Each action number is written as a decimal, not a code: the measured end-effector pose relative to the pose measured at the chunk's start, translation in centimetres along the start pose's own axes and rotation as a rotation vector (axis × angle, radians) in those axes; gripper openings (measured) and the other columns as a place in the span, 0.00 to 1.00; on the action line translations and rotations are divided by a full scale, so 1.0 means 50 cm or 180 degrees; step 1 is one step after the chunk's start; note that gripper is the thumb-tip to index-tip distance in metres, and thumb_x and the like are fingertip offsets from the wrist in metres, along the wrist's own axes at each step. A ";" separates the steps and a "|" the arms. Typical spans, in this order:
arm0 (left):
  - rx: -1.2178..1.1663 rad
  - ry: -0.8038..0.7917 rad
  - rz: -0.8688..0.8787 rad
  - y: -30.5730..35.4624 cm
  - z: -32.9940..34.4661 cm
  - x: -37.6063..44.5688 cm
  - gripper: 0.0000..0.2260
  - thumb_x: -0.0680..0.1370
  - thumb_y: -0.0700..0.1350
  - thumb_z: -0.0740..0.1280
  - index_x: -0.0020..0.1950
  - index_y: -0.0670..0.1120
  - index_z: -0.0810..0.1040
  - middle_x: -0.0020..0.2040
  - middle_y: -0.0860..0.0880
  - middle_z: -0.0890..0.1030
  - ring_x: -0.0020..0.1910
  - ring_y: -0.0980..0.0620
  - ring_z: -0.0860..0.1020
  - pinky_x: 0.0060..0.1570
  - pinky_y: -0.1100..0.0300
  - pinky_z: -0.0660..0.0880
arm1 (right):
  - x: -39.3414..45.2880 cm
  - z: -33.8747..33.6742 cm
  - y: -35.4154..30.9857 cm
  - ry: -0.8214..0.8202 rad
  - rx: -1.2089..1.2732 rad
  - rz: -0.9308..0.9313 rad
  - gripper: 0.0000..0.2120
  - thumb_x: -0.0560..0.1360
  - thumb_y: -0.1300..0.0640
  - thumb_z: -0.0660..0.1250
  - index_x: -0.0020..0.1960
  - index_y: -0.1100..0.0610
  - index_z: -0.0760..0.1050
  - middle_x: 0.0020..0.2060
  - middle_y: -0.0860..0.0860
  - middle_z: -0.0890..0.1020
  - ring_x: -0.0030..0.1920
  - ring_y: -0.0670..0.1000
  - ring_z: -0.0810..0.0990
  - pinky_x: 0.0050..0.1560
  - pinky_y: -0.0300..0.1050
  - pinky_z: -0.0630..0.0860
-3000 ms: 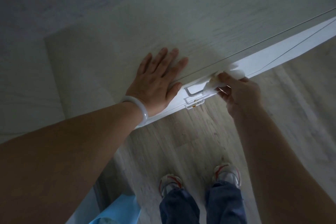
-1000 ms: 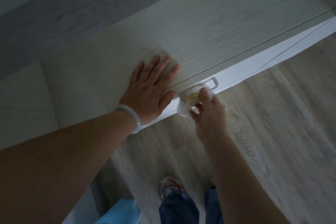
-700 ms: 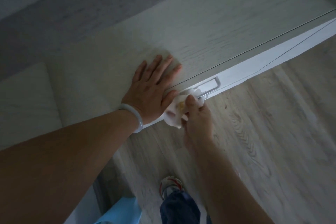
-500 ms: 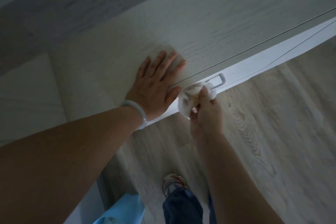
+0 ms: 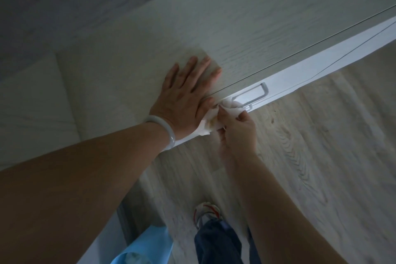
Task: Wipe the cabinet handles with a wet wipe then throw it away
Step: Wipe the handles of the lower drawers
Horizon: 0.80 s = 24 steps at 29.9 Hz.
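Observation:
A white cabinet [image 5: 246, 34] with a pale wood-grain top stands in front of me. On its white front sits a grey metal handle [image 5: 258, 94]. My right hand [image 5: 237, 130] pinches a crumpled white wet wipe [image 5: 211, 121] with a yellowish stain and presses it against the handle's left end. My left hand [image 5: 186, 96], with a pale bangle on its wrist, lies flat on the cabinet top just left of the handle, fingers straight.
Light wood-pattern floor [image 5: 310, 167] spreads below the cabinet. My shoe [image 5: 206, 213] and jeans leg [image 5: 218, 242] are at the bottom centre. A light blue bag [image 5: 147, 246] shows at the bottom edge, left of my leg.
My right hand has rubbed the wipe back and forth along the handle and now sits at its left end. My left hand has stayed flat on the cabinet top.

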<state>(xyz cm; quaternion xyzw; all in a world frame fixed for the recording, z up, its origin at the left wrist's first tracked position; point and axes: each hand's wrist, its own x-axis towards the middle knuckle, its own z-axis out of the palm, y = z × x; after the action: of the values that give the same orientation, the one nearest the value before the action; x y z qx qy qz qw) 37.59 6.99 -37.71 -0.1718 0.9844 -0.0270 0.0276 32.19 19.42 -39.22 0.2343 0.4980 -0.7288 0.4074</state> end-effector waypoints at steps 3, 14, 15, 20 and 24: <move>-0.0021 0.0009 -0.0004 0.000 0.000 -0.001 0.24 0.81 0.55 0.46 0.77 0.54 0.54 0.78 0.50 0.55 0.77 0.48 0.55 0.73 0.45 0.55 | 0.010 -0.009 -0.008 -0.0086 0.0321 0.0090 0.15 0.72 0.71 0.68 0.58 0.66 0.76 0.47 0.57 0.81 0.47 0.53 0.81 0.60 0.54 0.76; -0.0119 0.0065 -0.0005 0.002 0.001 -0.001 0.24 0.80 0.55 0.48 0.77 0.54 0.55 0.78 0.50 0.56 0.77 0.48 0.55 0.73 0.44 0.54 | 0.044 -0.030 -0.055 0.0114 0.0728 -0.0113 0.12 0.72 0.71 0.68 0.54 0.66 0.77 0.40 0.56 0.82 0.43 0.54 0.82 0.53 0.49 0.80; -0.0132 0.0058 0.0006 0.003 0.001 -0.001 0.24 0.80 0.55 0.48 0.77 0.55 0.55 0.78 0.50 0.55 0.77 0.48 0.54 0.73 0.44 0.54 | 0.060 -0.035 -0.068 0.0151 0.0823 -0.0204 0.14 0.72 0.71 0.68 0.57 0.66 0.76 0.43 0.57 0.82 0.45 0.55 0.82 0.54 0.50 0.80; -0.0136 0.0062 -0.0022 -0.001 0.002 -0.002 0.25 0.80 0.56 0.48 0.77 0.55 0.55 0.78 0.50 0.56 0.77 0.48 0.55 0.73 0.44 0.54 | 0.043 -0.019 -0.028 -0.0111 0.0227 -0.0032 0.08 0.74 0.66 0.67 0.50 0.56 0.79 0.47 0.53 0.83 0.49 0.51 0.82 0.56 0.51 0.77; -0.0126 0.0039 -0.0006 0.001 -0.003 0.000 0.24 0.81 0.56 0.48 0.77 0.54 0.54 0.78 0.50 0.55 0.77 0.47 0.55 0.73 0.44 0.54 | 0.042 -0.023 -0.027 -0.0201 0.0360 -0.0034 0.10 0.74 0.66 0.68 0.53 0.57 0.77 0.47 0.54 0.82 0.48 0.52 0.81 0.54 0.50 0.74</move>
<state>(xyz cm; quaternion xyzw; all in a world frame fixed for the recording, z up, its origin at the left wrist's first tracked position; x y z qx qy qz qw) 37.56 7.05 -37.59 -0.1730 0.9847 -0.0086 0.0181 29.83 19.93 -40.54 0.2311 0.4442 -0.7649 0.4052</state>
